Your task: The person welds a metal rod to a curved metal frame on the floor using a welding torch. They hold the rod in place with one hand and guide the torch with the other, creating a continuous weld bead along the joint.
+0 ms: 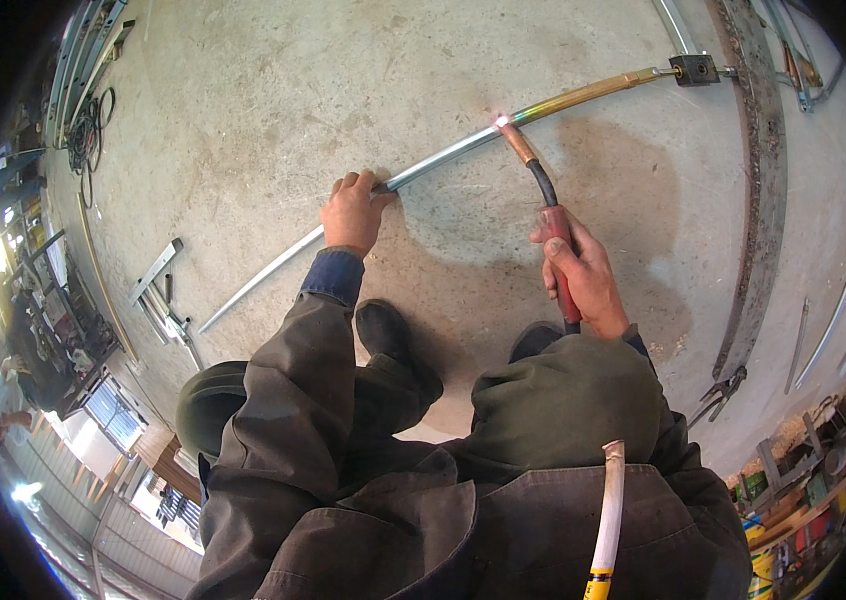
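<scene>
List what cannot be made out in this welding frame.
- Head view: the weld spot on the metal tube is washed out by glare at the torch tip.
- The left hand covers the tube beneath it.
- The right hand hides most of the torch handle.
- Workshop clutter at the rim is too warped to identify.

No clear packages, labels, signs or screens on the concrete floor w/ the work. Only candidates sit at the far lower-right rim: a cluttered shelf area w/ small green container-like shapes (755, 487) and a yellow tub or canister (765, 568) below them, both too small and blurred to tell if they are packages or carry labels. Left rim shows more workshop clutter, nothing there readable as a sign or screen. No printed panel or display visible anywhere else in view.
</scene>
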A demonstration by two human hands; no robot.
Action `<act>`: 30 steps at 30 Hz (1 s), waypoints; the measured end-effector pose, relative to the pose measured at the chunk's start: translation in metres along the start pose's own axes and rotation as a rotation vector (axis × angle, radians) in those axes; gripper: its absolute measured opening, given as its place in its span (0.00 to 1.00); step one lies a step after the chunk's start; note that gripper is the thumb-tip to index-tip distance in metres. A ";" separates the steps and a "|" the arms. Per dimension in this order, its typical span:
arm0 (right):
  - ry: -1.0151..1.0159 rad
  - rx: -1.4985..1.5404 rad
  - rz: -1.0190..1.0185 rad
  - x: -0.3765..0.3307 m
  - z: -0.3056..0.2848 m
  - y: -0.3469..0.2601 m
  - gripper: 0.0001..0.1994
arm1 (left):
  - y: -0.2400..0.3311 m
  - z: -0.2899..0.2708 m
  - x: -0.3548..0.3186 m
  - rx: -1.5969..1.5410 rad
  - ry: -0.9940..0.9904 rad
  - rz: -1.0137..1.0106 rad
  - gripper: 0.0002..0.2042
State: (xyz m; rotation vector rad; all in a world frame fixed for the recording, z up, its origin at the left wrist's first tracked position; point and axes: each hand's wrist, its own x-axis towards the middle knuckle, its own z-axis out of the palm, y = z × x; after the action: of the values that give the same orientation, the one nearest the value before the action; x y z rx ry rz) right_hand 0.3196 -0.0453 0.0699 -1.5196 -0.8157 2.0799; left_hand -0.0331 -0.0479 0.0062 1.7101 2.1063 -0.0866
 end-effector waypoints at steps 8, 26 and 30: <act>0.038 0.008 0.024 -0.003 0.000 -0.001 0.20 | 0.002 0.002 0.002 -0.028 -0.015 0.003 0.14; -0.007 0.004 0.086 -0.004 0.000 -0.013 0.19 | -0.007 0.007 0.000 -0.052 0.005 -0.001 0.13; -0.018 -0.026 0.041 -0.003 -0.003 -0.003 0.24 | -0.002 0.001 0.004 -0.015 -0.052 -0.044 0.13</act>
State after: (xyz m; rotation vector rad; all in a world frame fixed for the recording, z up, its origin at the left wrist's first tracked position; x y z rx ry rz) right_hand 0.3234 -0.0444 0.0728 -1.5450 -0.8276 2.1231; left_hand -0.0351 -0.0452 0.0040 1.6354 2.1021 -0.1259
